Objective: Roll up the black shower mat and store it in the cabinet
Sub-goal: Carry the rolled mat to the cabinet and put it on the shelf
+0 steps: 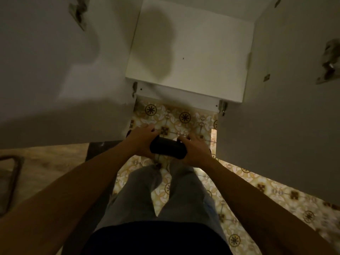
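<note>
Below the open cabinet (187,52), both hands (145,138) are clutching the rolled black shower mat (168,149) at its ends, risking unrolling if either grip is loosening.

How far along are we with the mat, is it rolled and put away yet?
Rolling looks done: the black mat is a tight roll. In hand: left hand and right hand grip its ends above the patterned floor. Left: placing it inside the open white cabinet, whose doors stand wide.
</note>
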{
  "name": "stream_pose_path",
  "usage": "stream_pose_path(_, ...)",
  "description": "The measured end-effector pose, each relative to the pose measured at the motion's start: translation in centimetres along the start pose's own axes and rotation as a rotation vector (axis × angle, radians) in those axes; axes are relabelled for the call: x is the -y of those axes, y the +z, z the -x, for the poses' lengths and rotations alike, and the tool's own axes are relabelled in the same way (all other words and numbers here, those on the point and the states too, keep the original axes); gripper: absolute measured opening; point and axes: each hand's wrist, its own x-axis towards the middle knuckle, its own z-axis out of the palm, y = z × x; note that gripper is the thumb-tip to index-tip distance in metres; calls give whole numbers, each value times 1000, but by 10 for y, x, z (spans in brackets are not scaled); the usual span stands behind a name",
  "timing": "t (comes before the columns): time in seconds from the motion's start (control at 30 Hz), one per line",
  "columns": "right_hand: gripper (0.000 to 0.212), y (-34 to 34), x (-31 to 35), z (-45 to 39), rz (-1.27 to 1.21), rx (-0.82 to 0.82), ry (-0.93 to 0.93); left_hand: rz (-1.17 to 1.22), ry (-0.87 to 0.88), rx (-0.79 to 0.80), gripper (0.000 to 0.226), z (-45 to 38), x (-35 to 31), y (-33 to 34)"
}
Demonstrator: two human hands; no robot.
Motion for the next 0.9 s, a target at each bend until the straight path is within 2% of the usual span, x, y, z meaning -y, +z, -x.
stream_pose_path(0.37,82,37,-71,-118,140,105,-101,-18,-99,-31,83,-89,37,74)
stream_pose_path(0.5,81,65,-103,-175,141,102,-109,-99,-79,-59,78,-151,70,104)
stream_pose_path(0.67,79,117,-147,-267,154,107,-103,-81,-60,-44,75,-249,125,158)
stream_pose_path(0.9,80,173,-194,-386,170,4,-228,-63,-68,-212,74,-350,202,221)
